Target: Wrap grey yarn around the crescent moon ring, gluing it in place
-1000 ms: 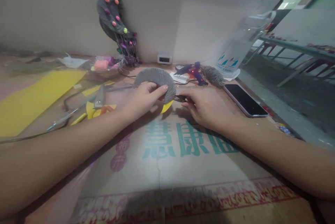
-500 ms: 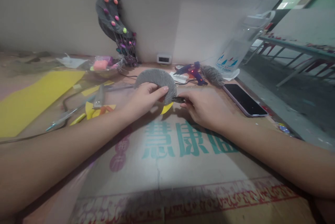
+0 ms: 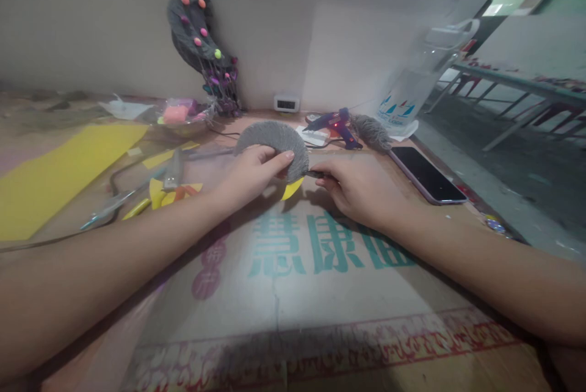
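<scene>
My left hand [image 3: 263, 166] grips a crescent [image 3: 274, 135] closely wound with grey yarn, its thumb lying across the top face. At the crescent's lower right end a bare yellow tip [image 3: 292, 189] sticks out. Just to the right, my right hand [image 3: 341, 187] is closed in a pinch on a dark grey strand of yarn [image 3: 315, 173] that runs to the crescent's edge. Part of the strand is hidden within the fingers. Both hands are above a printed cardboard sheet [image 3: 284, 300].
Behind the hands lie a blue glue gun [image 3: 336, 126] with a red light, a grey yarn skein [image 3: 372, 132] and a small digital clock [image 3: 287, 103]. A phone [image 3: 428, 175] and a clear bottle [image 3: 405, 87] are rightward. Leftward are yellow sheet [image 3: 68, 166] and scissors [image 3: 137, 206]. A decorated crescent [image 3: 195, 32] leans on the wall.
The yarn at my right fingertips has gone from a wider, looped bunch to a thinner, straighter strand. My left hand and the crescent have stayed almost in place.
</scene>
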`<action>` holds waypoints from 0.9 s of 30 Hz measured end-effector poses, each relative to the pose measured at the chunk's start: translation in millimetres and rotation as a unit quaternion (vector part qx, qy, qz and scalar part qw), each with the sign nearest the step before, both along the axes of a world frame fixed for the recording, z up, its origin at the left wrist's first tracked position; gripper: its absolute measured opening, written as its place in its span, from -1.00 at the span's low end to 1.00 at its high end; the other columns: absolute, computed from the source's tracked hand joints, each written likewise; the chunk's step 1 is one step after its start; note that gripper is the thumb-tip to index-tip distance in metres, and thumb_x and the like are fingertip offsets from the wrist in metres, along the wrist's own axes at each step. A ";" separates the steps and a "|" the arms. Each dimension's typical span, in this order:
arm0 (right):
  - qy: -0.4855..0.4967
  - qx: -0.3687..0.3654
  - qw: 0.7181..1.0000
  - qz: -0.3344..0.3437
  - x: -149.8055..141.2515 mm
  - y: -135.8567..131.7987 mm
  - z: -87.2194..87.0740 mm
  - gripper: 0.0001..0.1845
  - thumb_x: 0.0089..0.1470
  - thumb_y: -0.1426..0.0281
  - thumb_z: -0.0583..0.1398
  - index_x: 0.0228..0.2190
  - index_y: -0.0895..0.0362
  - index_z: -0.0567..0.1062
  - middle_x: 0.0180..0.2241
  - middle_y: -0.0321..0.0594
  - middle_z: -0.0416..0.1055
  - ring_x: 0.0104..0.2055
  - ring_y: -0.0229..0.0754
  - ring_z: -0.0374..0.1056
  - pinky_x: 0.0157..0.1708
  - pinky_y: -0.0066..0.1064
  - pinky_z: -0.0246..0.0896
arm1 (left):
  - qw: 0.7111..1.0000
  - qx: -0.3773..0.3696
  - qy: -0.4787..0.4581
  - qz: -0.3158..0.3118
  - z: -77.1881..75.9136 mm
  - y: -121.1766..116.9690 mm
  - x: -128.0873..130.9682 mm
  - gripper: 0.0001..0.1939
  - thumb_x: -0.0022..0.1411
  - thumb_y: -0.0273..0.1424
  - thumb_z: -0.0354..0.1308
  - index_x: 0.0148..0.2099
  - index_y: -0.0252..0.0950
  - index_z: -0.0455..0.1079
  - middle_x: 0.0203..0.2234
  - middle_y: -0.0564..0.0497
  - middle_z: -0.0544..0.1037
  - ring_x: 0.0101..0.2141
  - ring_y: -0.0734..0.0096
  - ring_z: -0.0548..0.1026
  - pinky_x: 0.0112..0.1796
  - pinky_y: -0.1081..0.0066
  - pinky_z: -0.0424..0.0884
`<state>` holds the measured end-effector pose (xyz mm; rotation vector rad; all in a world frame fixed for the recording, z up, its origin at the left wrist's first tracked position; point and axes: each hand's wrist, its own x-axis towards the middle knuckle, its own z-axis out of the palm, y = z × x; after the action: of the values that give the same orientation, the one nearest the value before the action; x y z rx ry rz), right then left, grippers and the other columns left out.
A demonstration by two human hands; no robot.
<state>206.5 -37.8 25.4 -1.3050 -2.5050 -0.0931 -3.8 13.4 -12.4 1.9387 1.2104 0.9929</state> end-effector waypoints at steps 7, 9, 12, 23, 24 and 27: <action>0.071 0.031 0.997 0.015 11.6 3.8 -13.7 -0.66 0.25 0.40 0.14 0.03 0.15 0.53 -0.03 -0.05 0.59 -0.09 -0.02 0.48 -0.10 -0.22 0.34 | 1.000 0.003 -0.016 0.014 -0.3 1.8 -0.3 -0.56 0.28 -0.05 0.09 -0.50 -0.26 0.40 -0.54 0.01 0.52 -0.42 0.32 0.47 -0.27 0.36 0.34; 0.070 0.026 0.997 0.010 11.6 5.7 -16.3 -0.64 0.25 0.42 0.13 0.05 0.15 0.52 -0.02 -0.05 0.58 -0.07 -0.02 0.48 -0.07 -0.22 0.33 | 1.000 0.007 -0.016 0.015 -0.7 1.9 -0.4 -0.56 0.27 -0.05 0.09 -0.50 -0.27 0.40 -0.54 0.02 0.52 -0.42 0.32 0.47 -0.28 0.37 0.35; 0.078 0.024 0.997 -0.001 9.8 7.8 -17.8 -0.61 0.26 0.44 0.13 0.09 0.17 0.50 -0.01 -0.03 0.58 -0.03 -0.01 0.48 -0.04 -0.21 0.33 | 1.000 0.007 -0.018 0.011 -1.4 2.1 -0.4 -0.56 0.28 -0.05 0.09 -0.49 -0.27 0.41 -0.53 0.01 0.52 -0.42 0.33 0.46 -0.28 0.37 0.35; -0.007 0.013 1.000 -0.021 0.7 0.0 -0.2 -0.65 0.23 0.49 0.13 0.01 0.09 0.56 -0.09 -0.11 0.61 -0.12 -0.03 0.48 -0.19 -0.29 0.27 | 1.000 0.004 -0.016 0.001 0.2 0.5 -0.5 -0.56 0.28 -0.06 0.09 -0.50 -0.26 0.41 -0.54 0.01 0.52 -0.40 0.31 0.48 -0.27 0.37 0.35; -0.007 0.016 1.000 -0.019 0.7 0.3 -0.8 -0.65 0.23 0.48 0.14 0.01 0.09 0.55 -0.09 -0.11 0.61 -0.13 -0.04 0.48 -0.19 -0.30 0.27 | 1.000 0.007 -0.015 -0.001 0.1 0.6 -0.5 -0.55 0.28 -0.05 0.09 -0.50 -0.26 0.41 -0.54 0.01 0.52 -0.40 0.31 0.48 -0.27 0.37 0.35; -0.009 0.018 1.000 -0.014 0.5 1.3 -2.4 -0.67 0.23 0.48 0.14 -0.02 0.08 0.56 -0.09 -0.12 0.61 -0.13 -0.05 0.48 -0.20 -0.30 0.26 | 1.000 0.011 -0.009 -0.004 -0.1 0.9 -0.5 -0.54 0.29 -0.05 0.09 -0.51 -0.26 0.41 -0.55 0.01 0.52 -0.40 0.31 0.48 -0.27 0.37 0.36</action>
<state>207.0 -36.5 23.0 -1.3308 -2.4879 -0.1568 -4.3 14.3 -12.5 1.9460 1.1845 1.0225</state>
